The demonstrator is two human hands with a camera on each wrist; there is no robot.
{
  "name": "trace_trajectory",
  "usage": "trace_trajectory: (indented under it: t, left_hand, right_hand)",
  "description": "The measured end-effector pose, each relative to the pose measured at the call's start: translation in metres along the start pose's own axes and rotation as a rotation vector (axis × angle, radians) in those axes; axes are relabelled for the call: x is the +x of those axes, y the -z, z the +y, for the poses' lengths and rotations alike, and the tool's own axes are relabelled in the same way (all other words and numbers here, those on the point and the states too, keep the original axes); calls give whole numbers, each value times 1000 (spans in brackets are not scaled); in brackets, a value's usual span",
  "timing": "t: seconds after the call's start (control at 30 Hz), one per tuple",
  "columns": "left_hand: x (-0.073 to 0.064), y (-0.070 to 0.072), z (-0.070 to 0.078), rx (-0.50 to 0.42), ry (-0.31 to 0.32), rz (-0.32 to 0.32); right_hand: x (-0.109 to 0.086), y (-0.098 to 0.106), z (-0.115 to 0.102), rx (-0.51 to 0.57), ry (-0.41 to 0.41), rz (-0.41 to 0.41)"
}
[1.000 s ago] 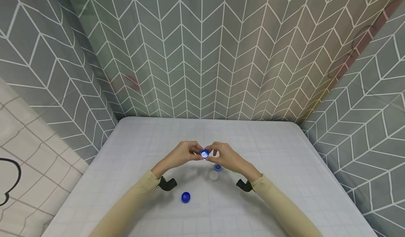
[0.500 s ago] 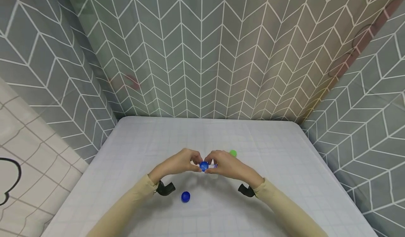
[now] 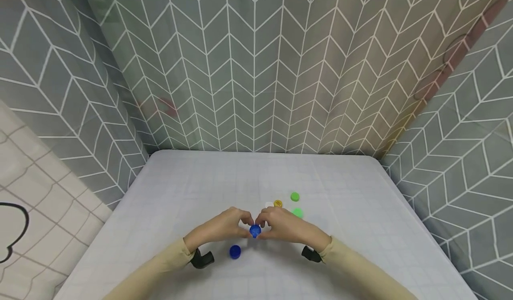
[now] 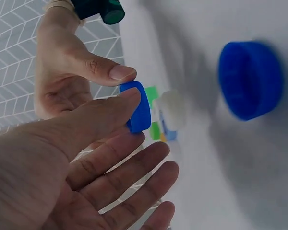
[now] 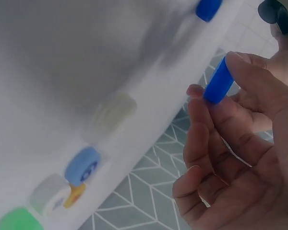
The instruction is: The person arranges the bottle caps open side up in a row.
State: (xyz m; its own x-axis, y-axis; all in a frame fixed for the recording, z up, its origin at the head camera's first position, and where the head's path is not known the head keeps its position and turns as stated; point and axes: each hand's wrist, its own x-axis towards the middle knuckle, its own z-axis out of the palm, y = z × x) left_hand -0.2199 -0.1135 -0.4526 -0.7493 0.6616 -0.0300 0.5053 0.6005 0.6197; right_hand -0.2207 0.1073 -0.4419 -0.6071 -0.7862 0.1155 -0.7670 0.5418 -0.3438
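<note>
Between the fingertips of both hands is a blue bottle cap (image 3: 255,231), held above the table. My left hand (image 3: 224,225) pinches it from the left with thumb and forefinger; in the left wrist view the other fingers (image 4: 129,191) spread loosely away. From the opposite side my right hand (image 3: 286,224) pinches the same bottle cap (image 5: 219,82) by its edge. A second blue bottle cap (image 3: 235,252) lies on the table just below the left hand, its hollow side showing in the left wrist view.
Beyond the right hand lie two green caps (image 3: 295,196), a yellow cap (image 3: 278,203) and a white cap (image 3: 269,204). A light blue cap (image 5: 82,165) and a whitish cap (image 5: 113,112) appear in the right wrist view. Patterned curtains (image 3: 256,68) surround the white table (image 3: 192,175).
Both hands have come down the view toward the person, carrying the blue bottle cap between them. The green, yellow and white caps behind them have come into sight. The second blue bottle cap stays put.
</note>
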Motion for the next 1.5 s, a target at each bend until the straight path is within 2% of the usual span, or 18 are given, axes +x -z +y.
trace_trajectory:
  t: [0.23, 0.47, 0.9, 1.07, 1.27, 1.5]
  left_hand:
    - [-1, -14, -5, 27, 2, 0]
    - [-2, -23, -5, 74, 33, -32]
    - [-1, -36, -9, 149, 59, -35]
    - [-1, -35, -7, 149, 57, -45]
    - [0, -29, -5, 138, 69, -80]
    - [4, -18, -3, 65, 69, -83]
  right_hand:
    - [-2, -14, -1, -69, 52, -11]
    - [-5, -23, -3, -48, 5, -89]
    - [-7, -35, -1, -11, -2, -123]
    - [-7, -37, -1, -13, -5, -121]
    - [-8, -34, -1, 36, -25, -127]
    - [-11, -23, 1, 36, -32, -107]
